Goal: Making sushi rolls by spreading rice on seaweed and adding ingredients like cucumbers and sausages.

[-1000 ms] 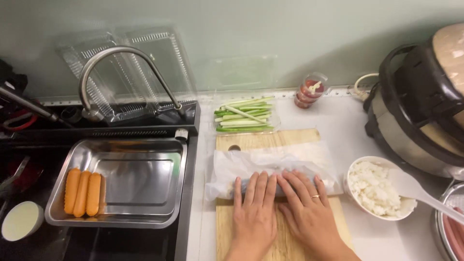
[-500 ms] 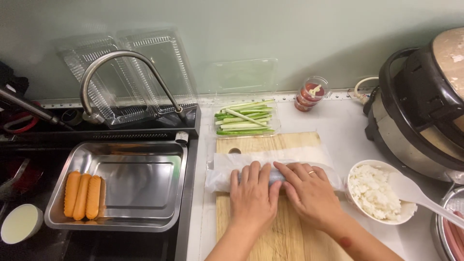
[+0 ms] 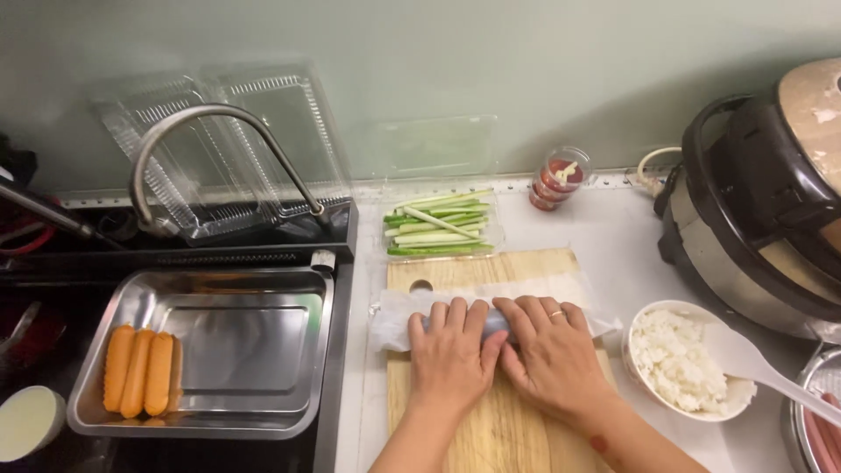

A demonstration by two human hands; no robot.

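Observation:
Both hands press down side by side on a plastic-wrapped roll (image 3: 394,317) lying across a wooden cutting board (image 3: 491,267). My left hand (image 3: 448,355) covers the roll's left-middle part, fingers curled over it. My right hand (image 3: 547,350), with a ring on one finger, covers the right part. The clear wrap sticks out at both ends of the roll. A white bowl of cooked rice (image 3: 679,359) with a white paddle (image 3: 762,368) stands just right of the board. Behind the board lies a clear tray of cucumber sticks (image 3: 438,226).
A steel tray (image 3: 236,350) with three sausages (image 3: 138,381) sits over the black sink at left, under a curved tap (image 3: 201,123). A rice cooker (image 3: 771,201) stands open at right. A small clear cup of red food (image 3: 559,178) and empty plastic containers (image 3: 228,140) line the wall.
Both hands have rolled the wrapped roll forward, away from me, along the board. The loose wrap that was spread out is now drawn tighter around the roll.

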